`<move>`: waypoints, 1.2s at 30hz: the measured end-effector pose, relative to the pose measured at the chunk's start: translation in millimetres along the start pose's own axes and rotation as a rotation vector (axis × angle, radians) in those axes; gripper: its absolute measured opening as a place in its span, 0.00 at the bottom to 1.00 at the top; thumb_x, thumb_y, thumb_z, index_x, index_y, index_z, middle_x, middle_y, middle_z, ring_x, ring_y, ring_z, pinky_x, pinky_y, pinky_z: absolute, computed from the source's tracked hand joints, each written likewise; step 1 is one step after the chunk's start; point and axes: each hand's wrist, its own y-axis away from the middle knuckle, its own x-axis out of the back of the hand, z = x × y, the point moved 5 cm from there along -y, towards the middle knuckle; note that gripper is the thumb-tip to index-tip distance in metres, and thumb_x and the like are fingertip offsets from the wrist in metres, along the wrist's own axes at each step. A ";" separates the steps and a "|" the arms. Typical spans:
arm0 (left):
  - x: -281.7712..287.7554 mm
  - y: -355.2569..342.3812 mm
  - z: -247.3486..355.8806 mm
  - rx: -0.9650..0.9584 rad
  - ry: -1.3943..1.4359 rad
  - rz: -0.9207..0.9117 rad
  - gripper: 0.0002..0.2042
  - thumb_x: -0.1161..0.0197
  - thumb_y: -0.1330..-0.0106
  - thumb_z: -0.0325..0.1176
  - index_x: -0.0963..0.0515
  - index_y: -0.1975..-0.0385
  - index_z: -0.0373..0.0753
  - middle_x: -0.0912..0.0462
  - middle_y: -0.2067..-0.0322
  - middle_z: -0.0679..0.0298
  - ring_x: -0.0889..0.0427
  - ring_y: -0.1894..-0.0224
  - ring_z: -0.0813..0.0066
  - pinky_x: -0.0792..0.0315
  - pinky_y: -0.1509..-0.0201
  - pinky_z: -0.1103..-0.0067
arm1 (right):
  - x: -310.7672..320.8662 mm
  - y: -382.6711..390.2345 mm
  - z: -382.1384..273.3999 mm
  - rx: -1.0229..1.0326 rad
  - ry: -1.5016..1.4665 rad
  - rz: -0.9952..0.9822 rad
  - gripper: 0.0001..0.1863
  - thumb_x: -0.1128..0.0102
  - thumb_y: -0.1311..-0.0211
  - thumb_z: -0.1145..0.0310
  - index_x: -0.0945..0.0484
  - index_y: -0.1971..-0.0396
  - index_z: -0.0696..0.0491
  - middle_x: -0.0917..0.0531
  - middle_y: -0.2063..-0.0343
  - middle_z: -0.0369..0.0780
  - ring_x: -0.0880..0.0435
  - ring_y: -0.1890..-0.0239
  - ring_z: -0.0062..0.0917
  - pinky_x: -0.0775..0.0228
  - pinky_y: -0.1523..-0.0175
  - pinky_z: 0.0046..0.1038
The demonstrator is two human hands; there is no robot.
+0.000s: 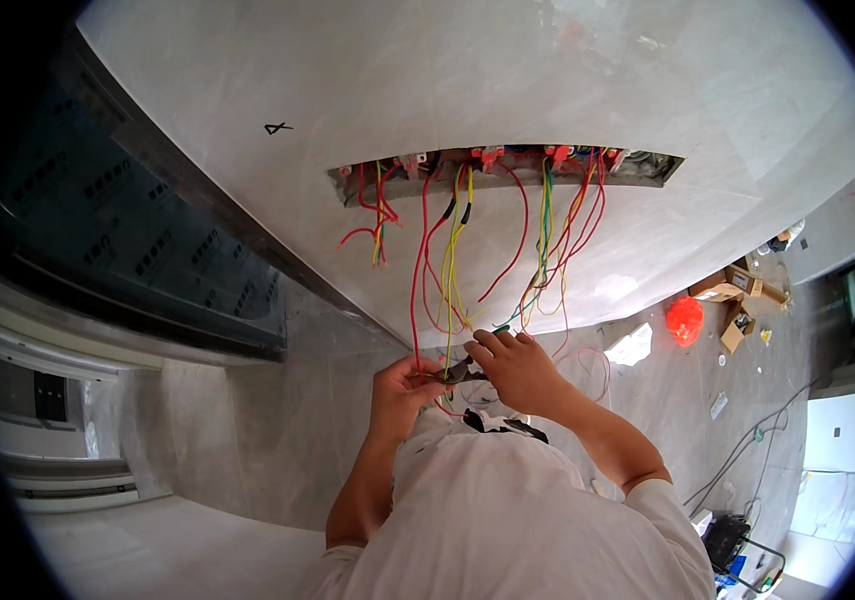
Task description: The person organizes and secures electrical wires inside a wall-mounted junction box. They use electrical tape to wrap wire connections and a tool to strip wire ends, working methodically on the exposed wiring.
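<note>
My left hand (401,397) is closed, pinching a red wire (415,290) that hangs down from the long slot in the wall. In my right hand (520,372) is a pair of pliers (459,373), its dark metal jaws reaching to the fingertips of the left hand. Yellow-green wires (451,270) hang down to the same spot between both hands. Exactly where the jaws meet the wire is too small to tell. Both hands are in front of my body, below the slot.
Red, yellow and green wires dangle from the wall slot (508,182), with red fittings along its top. On the floor at right are an orange-red bag (685,320), cardboard boxes (738,300), a white sheet (631,345) and grey cables (748,440). A dark panel (148,220) stands at left.
</note>
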 end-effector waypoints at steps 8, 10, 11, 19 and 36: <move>-0.2 -2.1 -6.3 0.030 -0.104 0.026 0.15 0.34 0.43 0.12 0.20 0.55 0.28 0.13 0.60 0.57 0.13 0.59 0.74 0.19 0.52 0.79 | -6.2 4.5 4.5 0.040 0.051 0.026 0.29 0.35 0.45 0.72 0.28 0.40 0.53 0.24 0.38 0.45 0.19 0.48 0.36 0.26 0.46 0.37; 2.5 -2.1 -12.5 0.032 -0.154 0.041 0.15 0.34 0.43 0.12 0.20 0.55 0.28 0.13 0.60 0.58 0.13 0.60 0.74 0.19 0.53 0.79 | -8.0 6.1 4.3 0.062 0.066 0.060 0.28 0.35 0.45 0.71 0.27 0.41 0.53 0.23 0.39 0.47 0.18 0.48 0.36 0.26 0.47 0.37; 1.1 -5.4 -15.7 0.026 -0.175 0.036 0.15 0.34 0.44 0.12 0.20 0.55 0.28 0.13 0.60 0.58 0.13 0.60 0.74 0.19 0.53 0.78 | -9.7 7.7 5.3 0.076 0.083 0.091 0.27 0.35 0.45 0.70 0.27 0.43 0.54 0.23 0.39 0.48 0.18 0.49 0.37 0.26 0.48 0.36; 0.6 -7.6 -19.7 0.034 -0.099 0.017 0.16 0.35 0.45 0.11 0.20 0.56 0.27 0.13 0.60 0.55 0.11 0.58 0.67 0.17 0.52 0.76 | -25.5 7.2 13.9 0.087 0.105 0.032 0.15 0.36 0.43 0.66 0.25 0.57 0.53 0.17 0.59 0.40 0.16 0.57 0.34 0.27 0.54 0.36; 160.9 5.3 -250.4 0.422 -1.305 -0.135 0.11 0.37 0.35 0.25 0.22 0.56 0.29 0.17 0.59 0.51 0.17 0.50 0.59 0.26 0.44 0.65 | -182.7 177.4 117.7 -0.620 -0.653 0.348 0.12 0.38 0.27 0.68 0.20 0.48 0.54 0.19 0.70 0.41 0.18 0.67 0.31 0.27 0.61 0.32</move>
